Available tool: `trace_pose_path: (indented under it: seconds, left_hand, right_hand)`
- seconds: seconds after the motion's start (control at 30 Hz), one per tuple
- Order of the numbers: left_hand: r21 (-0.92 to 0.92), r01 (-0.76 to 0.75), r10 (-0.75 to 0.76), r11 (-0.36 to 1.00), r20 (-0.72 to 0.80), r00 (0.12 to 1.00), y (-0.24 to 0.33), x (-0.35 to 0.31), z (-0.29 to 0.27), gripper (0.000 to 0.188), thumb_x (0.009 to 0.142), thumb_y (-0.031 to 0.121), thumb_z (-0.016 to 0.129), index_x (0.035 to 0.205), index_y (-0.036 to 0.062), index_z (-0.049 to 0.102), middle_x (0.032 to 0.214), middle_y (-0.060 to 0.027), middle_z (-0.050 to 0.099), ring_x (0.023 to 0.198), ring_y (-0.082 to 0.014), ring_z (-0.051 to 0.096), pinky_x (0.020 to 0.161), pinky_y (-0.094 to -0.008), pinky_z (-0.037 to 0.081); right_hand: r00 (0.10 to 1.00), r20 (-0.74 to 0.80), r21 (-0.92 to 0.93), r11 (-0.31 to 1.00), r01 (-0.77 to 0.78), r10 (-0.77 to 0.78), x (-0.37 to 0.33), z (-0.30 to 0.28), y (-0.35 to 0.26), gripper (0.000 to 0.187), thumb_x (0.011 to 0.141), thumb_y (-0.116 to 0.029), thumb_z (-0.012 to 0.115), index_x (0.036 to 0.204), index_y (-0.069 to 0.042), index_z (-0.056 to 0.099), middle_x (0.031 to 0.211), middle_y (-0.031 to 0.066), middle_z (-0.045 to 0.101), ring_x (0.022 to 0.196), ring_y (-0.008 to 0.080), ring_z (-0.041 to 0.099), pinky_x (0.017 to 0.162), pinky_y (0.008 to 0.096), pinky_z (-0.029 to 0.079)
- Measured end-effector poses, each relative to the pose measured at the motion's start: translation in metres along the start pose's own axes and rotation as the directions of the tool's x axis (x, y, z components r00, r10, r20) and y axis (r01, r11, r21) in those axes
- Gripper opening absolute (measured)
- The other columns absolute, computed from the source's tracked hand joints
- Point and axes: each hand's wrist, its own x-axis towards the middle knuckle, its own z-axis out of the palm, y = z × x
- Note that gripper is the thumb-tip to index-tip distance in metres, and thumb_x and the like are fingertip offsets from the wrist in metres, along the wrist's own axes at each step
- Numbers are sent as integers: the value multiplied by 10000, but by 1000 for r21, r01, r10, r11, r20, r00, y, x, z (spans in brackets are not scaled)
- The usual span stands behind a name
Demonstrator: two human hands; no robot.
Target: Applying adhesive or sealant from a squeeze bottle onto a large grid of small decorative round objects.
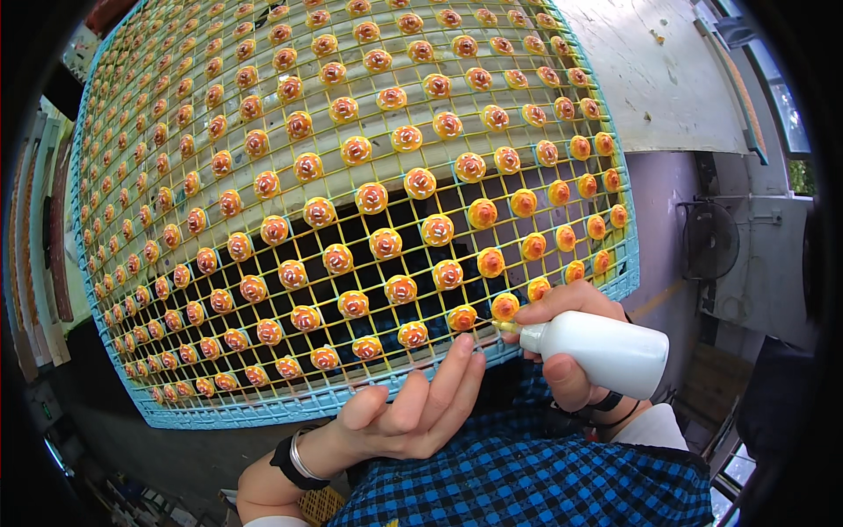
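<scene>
White squeeze bottle (606, 353) clamped in the right hand (562, 338) grip, lying sideways, its yellowish nozzle (507, 326) touching the near right edge of the wire rack (263, 408). Left hand (421, 404) grip apart, palm up, fingertips (464, 347) against the rack's near edge just left of the nozzle, holding nothing. Black band and silver bangle (297, 458) on the left wrist. Pale blue frame, yellow mesh; rows of small orange-and-white round pieces (413, 334) sit across the rack. Blue checked sleeve (527, 474) below the rack. Dark fan (709, 239) right of the rack.
</scene>
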Motion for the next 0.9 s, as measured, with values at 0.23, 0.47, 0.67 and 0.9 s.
trace_pose_path:
  seconds: [0.23, 0.47, 0.67, 0.9]
  left_hand:
    - [1, 4, -4, 1000, 8, 1000, 0, 1, 0, 207, 806, 319, 650, 984, 232, 708, 1058, 108, 665, 810, -58, 364, 766, -264, 242]
    - [38, -10, 10, 999, 15, 1000, 0, 0, 1, 207, 823, 333, 608, 989, 244, 694, 1066, 118, 660, 844, -63, 370, 800, -283, 244]
    - [99, -34, 32, 994, 24, 999, -1, -4, 2, 218, 855, 313, 514, 999, 265, 670, 1083, 141, 652, 895, -72, 369, 879, -320, 247]
    - [28, -13, 12, 1000, 26, 1000, -1, 0, 0, 208, 834, 298, 594, 1006, 235, 693, 1078, 110, 658, 834, -60, 369, 796, -282, 243]
  right_hand:
    - [1000, -11, -29, 999, 13, -14, 1, 2, 0, 370, 810, -349, 681, 886, 9, 633, 780, 104, 629, 608, 213, 647, 527, 269, 503]
    - [999, 5, -49, 998, 47, -47, 3, 2, 0, 338, 814, -324, 676, 864, 8, 633, 776, 100, 625, 595, 211, 639, 515, 274, 502]
    - [997, 45, -103, 992, 72, -68, 5, 0, -2, 326, 809, -317, 675, 839, 5, 632, 767, 98, 622, 589, 211, 634, 507, 274, 499]
    - [985, 81, -86, 983, 162, -155, 8, -1, 0, 320, 794, -311, 674, 824, 4, 630, 776, 102, 631, 580, 221, 630, 487, 289, 496]
